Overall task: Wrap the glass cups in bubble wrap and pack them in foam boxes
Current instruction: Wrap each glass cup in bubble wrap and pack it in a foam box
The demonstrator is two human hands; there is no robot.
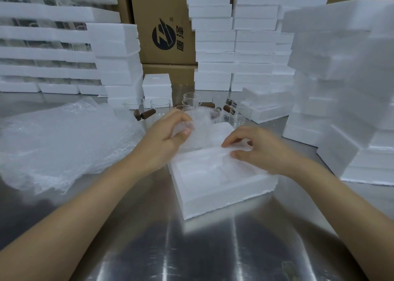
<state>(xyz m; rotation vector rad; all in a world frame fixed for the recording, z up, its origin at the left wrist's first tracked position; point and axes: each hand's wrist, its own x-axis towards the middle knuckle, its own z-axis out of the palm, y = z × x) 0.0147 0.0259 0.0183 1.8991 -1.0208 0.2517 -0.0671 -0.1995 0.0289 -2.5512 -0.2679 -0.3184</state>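
Bubble-wrapped clear glass cup sits between the hands in the open white foam box, its axis too blurred to tell. Left hand and right hand pinch its wrap. Steel tabletop lies beneath, white foam stacks beyond.

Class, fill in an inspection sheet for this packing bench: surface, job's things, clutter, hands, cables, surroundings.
Surface: shiny metal table, streaked with reflections.
Job's things: open foam box at centre; bubble-wrap bundle over it; bare glass cups behind; loose bubble-wrap sheets piled at left.
Clutter: nothing seen.
Hands: left hand pinches the bundle; right hand has its fingers curled at the wrap on the box, grip unclear.
Cables: nothing seen.
Surroundings: foam-box stacks left, behind and right; cardboard cartons at the back.
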